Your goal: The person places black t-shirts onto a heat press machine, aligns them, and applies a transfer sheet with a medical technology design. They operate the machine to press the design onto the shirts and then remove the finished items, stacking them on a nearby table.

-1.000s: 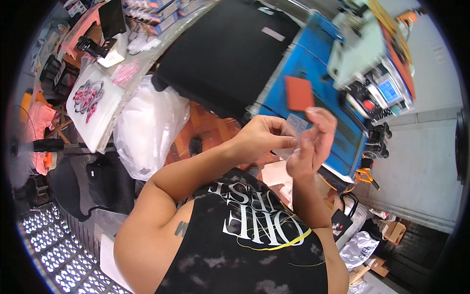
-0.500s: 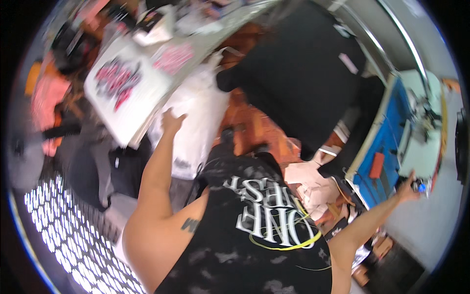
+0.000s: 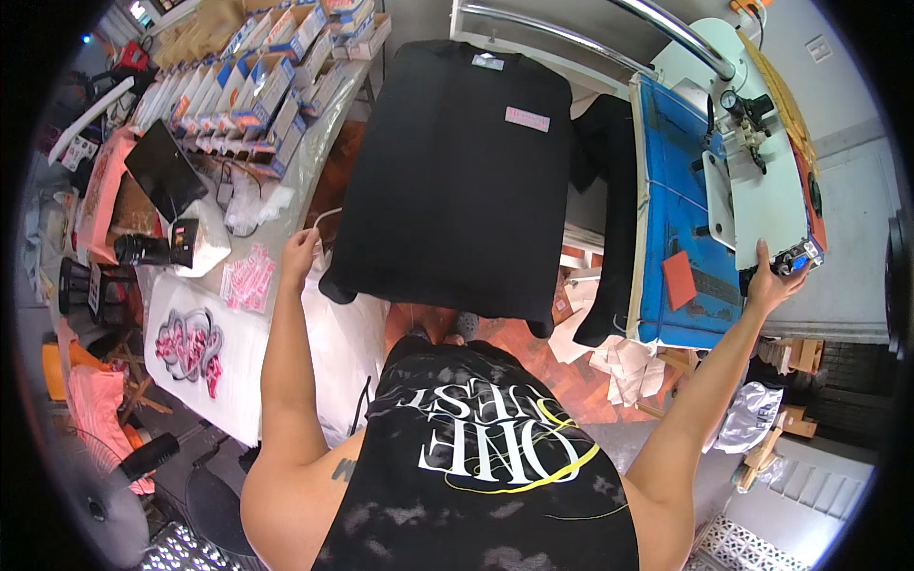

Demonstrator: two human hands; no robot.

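Black fabric forms the long-sleeved garment (image 3: 447,190) spread between the person's hands, a pink rectangular label (image 3: 526,119) near its collar. The right hand (image 3: 773,283), thumb and fingers parted around nothing, is at a silver control box with a blue screen (image 3: 809,251). The left hand (image 3: 300,253) curls beside a thin white strip (image 3: 327,214); whether it grips this cannot be told. Below, a white plastic bag (image 3: 350,371) hides its contents; open white-and-blue cardboard boxes (image 3: 243,100) hold items too small to tell.

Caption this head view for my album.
A black long-sleeved garment lies spread out, right hand at the control box.
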